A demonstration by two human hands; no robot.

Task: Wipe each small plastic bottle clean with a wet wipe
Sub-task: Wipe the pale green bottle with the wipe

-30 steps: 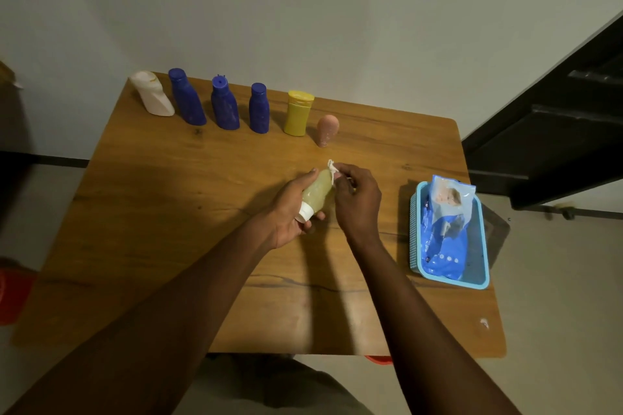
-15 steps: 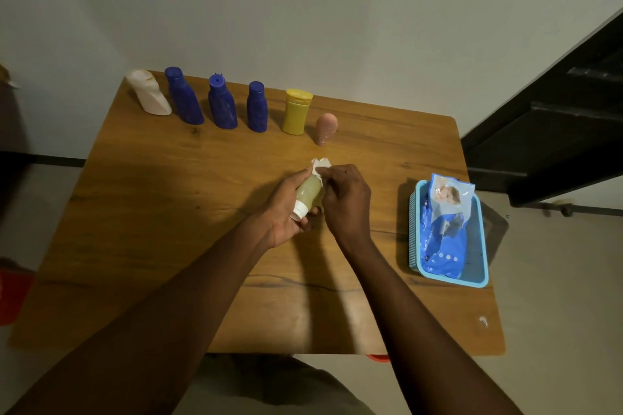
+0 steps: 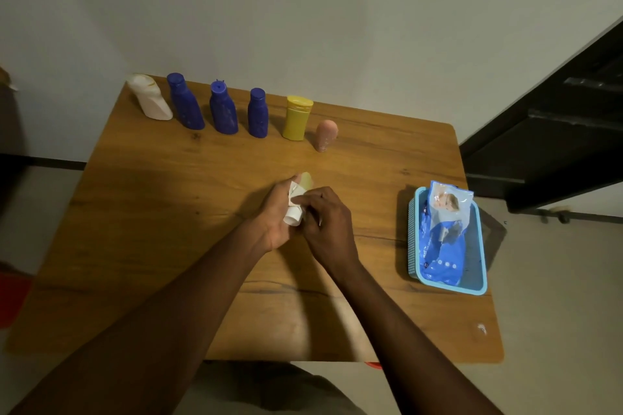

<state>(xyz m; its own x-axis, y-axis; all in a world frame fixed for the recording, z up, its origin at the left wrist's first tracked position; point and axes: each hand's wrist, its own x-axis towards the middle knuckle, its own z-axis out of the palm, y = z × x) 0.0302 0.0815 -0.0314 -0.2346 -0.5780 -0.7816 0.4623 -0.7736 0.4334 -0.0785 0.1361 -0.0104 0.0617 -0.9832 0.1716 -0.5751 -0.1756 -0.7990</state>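
While left hand [image 3: 274, 214] grips bottle [image 3: 306, 179], right hand [image 3: 327, 224] pinches wipe [image 3: 296, 191]; wooden table [image 3: 161, 199] against grey wall [image 3: 303, 10].

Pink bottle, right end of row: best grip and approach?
Probably the wider upper body of the pink bottle, coming from the near side or right: it stands on its narrow end, so a low grip may tip it, and the yellow bottle stands close on its left.
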